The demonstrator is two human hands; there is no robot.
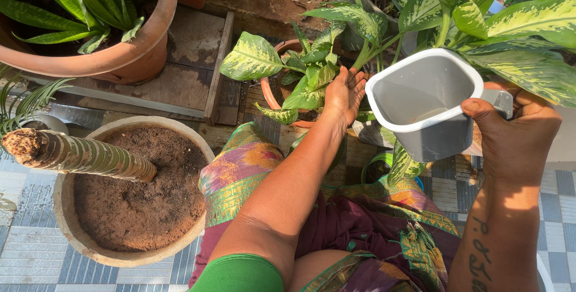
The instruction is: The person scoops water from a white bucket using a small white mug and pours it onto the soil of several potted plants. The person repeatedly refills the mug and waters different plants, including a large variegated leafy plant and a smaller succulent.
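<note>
At the far left a large clay pot [108, 58] of dark strap leaves stood on wooden boards [192, 58], and below it a pale round pot [84, 241] of bare soil held a cut, striped stem [78, 155] leaning leftward. In the middle, the left hand [343, 94] reached forward with fingers spread loosely, gripping nothing, its fingertips among the spotted leaves of the small terracotta pot [271, 91]. Just to the right, the right hand [516, 133] was closed around the handle of a grey plastic jug [423, 103], mouth tipped toward the camera, a little water inside. The jug hung beside that pot's rim, right of the plant, nearer the right hand.
</note>
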